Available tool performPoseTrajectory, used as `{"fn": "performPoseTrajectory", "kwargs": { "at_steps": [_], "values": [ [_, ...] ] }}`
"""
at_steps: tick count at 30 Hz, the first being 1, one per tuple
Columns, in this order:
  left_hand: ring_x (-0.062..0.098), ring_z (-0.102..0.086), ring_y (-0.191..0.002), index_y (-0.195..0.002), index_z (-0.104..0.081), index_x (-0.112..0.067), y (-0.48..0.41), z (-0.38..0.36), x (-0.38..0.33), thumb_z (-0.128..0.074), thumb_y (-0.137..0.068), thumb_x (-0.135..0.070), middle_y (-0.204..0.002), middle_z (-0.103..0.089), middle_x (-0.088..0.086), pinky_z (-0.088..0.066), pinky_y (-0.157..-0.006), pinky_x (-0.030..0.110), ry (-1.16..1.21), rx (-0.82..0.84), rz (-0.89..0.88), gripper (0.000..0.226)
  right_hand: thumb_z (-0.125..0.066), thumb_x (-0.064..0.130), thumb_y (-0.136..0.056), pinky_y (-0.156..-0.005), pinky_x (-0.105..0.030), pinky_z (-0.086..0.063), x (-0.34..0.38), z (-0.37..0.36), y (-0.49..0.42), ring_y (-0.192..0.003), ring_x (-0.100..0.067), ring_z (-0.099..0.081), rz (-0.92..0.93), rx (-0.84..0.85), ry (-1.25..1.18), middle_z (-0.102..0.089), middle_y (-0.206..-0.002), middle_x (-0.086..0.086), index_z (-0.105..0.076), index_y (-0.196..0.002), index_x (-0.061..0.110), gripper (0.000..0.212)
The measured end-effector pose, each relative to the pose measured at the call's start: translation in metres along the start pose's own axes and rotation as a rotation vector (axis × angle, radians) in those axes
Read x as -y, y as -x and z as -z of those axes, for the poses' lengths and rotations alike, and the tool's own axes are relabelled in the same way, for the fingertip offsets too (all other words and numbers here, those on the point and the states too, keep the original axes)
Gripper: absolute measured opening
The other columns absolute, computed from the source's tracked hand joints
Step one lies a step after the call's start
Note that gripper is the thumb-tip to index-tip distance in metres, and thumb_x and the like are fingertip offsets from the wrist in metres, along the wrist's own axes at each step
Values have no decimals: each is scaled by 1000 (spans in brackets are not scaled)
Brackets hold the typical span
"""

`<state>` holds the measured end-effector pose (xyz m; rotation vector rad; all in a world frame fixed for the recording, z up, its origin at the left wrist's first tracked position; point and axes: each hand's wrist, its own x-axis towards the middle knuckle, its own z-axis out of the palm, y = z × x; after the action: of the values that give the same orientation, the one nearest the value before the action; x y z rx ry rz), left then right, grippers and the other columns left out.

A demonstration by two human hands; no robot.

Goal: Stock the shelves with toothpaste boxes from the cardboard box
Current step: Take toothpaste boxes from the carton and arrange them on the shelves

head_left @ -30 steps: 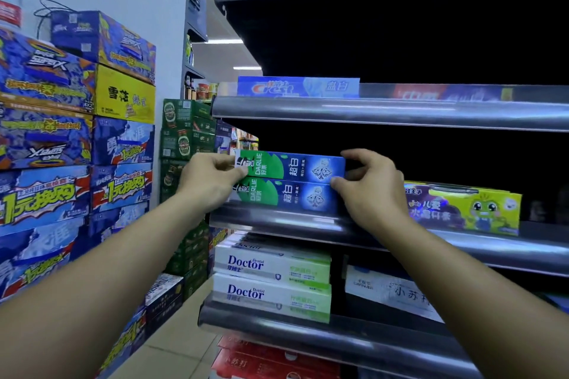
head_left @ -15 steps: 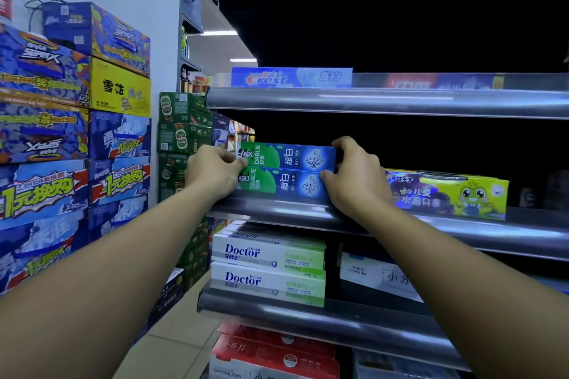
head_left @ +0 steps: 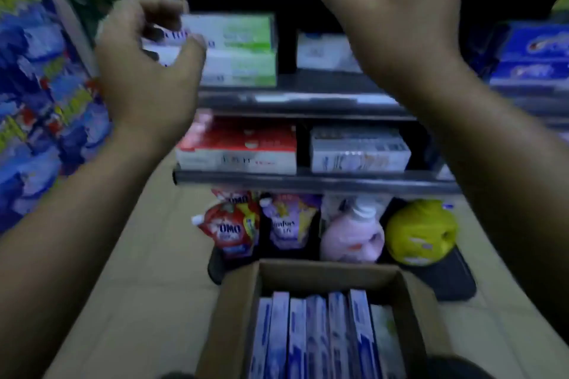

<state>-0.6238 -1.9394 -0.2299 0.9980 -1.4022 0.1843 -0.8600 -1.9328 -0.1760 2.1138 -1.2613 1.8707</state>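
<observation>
Brown cardboard makes up the open box at the bottom centre of the view. It stands on the beige floor tiles just in front of the shelves. Inside it the blue-and-white toothpaste boxes stand on edge, side by side in one tight row from wall to wall. Both bare arms are raised above the box, well apart from it and from each other. The left hand hangs in front of the white-and-green boxes on an upper shelf; its grip is loose, thumb and curled fingers apart, with nothing between them. The right hand is higher, near the top edge, and blurred; its fingers are loosely curled and its grip looks empty too. One shelf down lie red-and-white boxes and, beside them, pale grey boxes. At floor level, just behind the cardboard box, stand a red pouch, a purple pouch, a pink bottle and a yellow bottle. Blue cartons are stacked at the far left, and blue boxes sit on a shelf at the right edge.
</observation>
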Motion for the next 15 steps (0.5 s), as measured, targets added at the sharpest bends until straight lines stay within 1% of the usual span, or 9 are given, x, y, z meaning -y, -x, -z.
{"fn": "performPoseTrajectory", "kwargs": {
  "at_steps": [1,3,6,8,9,11,12,14,15],
  "values": [
    [3,-59,-90,-101,-57,-31,33,-9,-2,-70,-89,-23,-96,-62,-8,-47,-80,20,33,63,27,19,-64,25,-86,-73,-43,-51,-13,5,19,-77,-27,-68,-45,21,-29,-68,-78,-15,-66,-88,-5,30],
    [6,-61,-82,-99,-61,-27,110,-32,-7,-72,-86,-18,-87,-63,-10,-47,-76,20,113,203,181,19,-69,23,-83,-69,-43,-54,-43,14,62,-73,-25,-70,-184,72,-40,-71,-76,-11,-71,-83,0,23],
    [5,-59,-70,-90,-62,-33,220,-65,-15,-76,-83,-13,-76,-64,-9,-48,-68,22,205,457,579,25,-73,20,-78,-70,-50,-58,-83,22,125,-72,-31,-72,-450,135,-86,-73,-72,-9,-74,-78,14,6],
    [7,-62,-69,-88,-61,-36,288,-82,-16,-78,-84,-19,-73,-63,-10,-52,-69,29,192,694,804,24,-73,19,-77,-70,-53,-58,-110,25,164,-72,-34,-72,-579,197,-69,-73,-72,-9,-73,-77,17,2],
    [5,-63,-70,-88,-60,-36,318,-87,-17,-78,-86,-25,-73,-63,-11,-52,-69,30,165,806,878,21,-72,17,-78,-70,-52,-58,-122,27,183,-69,-32,-72,-631,243,-51,-73,-71,-9,-73,-77,16,2],
    [4,-63,-68,-95,-57,-39,367,-96,-17,-75,-86,-43,-75,-64,-11,-52,-64,32,48,984,928,20,-71,10,-80,-70,-52,-60,-143,28,214,-62,-28,-70,-743,327,-37,-72,-70,-13,-72,-74,15,8],
    [6,-63,-67,-101,-55,-40,389,-101,-19,-72,-85,-52,-75,-64,-8,-50,-59,32,-22,1088,935,26,-72,7,-81,-70,-51,-60,-153,28,228,-62,-29,-69,-796,367,-30,-72,-70,-16,-72,-72,16,13],
    [14,-65,-74,-117,-51,-36,429,-112,-25,-65,-80,-66,-81,-65,-6,-44,-55,31,-166,1321,928,50,-74,8,-84,-71,-52,-57,-168,25,251,-68,-37,-70,-858,445,-5,-73,-73,-19,-71,-71,16,16],
    [19,-66,-82,-122,-48,-33,446,-117,-27,-64,-77,-71,-91,-67,-5,-46,-58,32,-227,1398,927,61,-75,10,-85,-71,-52,-57,-174,24,260,-71,-40,-71,-879,477,1,-73,-74,-19,-71,-72,15,15]
  ]
}}
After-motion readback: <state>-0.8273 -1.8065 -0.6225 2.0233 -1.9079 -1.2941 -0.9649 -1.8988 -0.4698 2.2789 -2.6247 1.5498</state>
